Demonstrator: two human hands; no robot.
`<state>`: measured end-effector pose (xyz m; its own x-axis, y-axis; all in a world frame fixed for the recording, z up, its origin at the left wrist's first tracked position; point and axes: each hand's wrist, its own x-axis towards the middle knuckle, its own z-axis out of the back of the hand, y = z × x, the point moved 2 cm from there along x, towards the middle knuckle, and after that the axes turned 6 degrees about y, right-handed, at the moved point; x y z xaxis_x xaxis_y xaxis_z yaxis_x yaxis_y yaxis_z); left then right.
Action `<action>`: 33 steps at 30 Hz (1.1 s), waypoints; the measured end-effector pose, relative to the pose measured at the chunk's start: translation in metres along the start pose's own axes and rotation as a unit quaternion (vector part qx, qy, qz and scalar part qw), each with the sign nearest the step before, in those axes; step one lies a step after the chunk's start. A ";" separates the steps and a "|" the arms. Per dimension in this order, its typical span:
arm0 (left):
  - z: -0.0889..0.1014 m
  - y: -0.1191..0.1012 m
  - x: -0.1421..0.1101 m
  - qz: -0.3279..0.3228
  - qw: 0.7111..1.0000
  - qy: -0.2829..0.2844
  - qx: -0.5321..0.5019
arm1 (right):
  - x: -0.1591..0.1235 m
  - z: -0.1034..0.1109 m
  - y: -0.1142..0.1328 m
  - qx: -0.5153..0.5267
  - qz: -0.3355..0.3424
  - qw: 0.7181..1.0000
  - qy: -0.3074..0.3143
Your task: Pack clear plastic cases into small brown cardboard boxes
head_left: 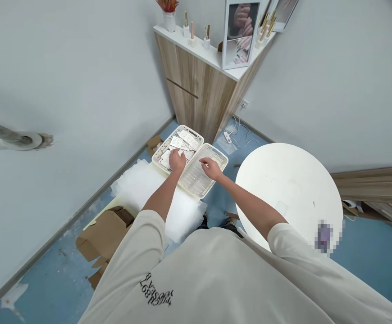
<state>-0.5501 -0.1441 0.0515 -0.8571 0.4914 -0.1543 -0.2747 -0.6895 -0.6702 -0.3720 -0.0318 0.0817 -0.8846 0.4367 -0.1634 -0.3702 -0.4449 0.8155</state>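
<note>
At frame centre, the left hand [177, 160] curls onto flat clear packets [182, 143] in a white slotted plastic basket [163, 148]. The right hand [211, 168], fingers loosely bent, touches the twin basket [221, 157] alongside. A round white table [290, 189] sits right; wood-grain cabinet [199, 96] beyond.

Small nail-product packing room, nail photos [241, 33] and polish bottles [196, 32] on a wooden cabinet [199, 85], cardboard boxes [104, 236] on the floor
</note>
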 end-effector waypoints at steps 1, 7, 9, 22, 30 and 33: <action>0.000 0.001 0.010 0.008 1.000 0.000 0.009 | 0.003 0.000 0.001 0.000 0.001 1.000 0.005; -0.008 0.004 0.050 0.023 0.998 0.017 0.058 | 0.013 0.001 -0.003 -0.001 -0.012 1.000 0.026; -0.011 0.004 0.055 0.028 0.997 0.015 0.069 | 0.015 0.002 -0.004 -0.004 -0.012 0.999 0.030; -0.014 -0.002 0.060 0.049 0.988 0.023 0.141 | 0.022 0.004 -0.007 0.005 -0.031 0.999 0.045; -0.008 -0.004 0.060 0.036 0.977 0.060 0.201 | 0.019 0.000 -0.003 0.009 -0.034 0.998 0.054; -0.011 -0.006 0.064 0.039 0.975 0.060 0.212 | 0.016 0.004 -0.003 0.006 -0.039 0.998 0.053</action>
<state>-0.5984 -0.1028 0.0383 -0.8324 0.4699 -0.2938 -0.3879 -0.8726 -0.2968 -0.3837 -0.0204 0.0789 -0.8785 0.3841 -0.2841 -0.4363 -0.4026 0.8047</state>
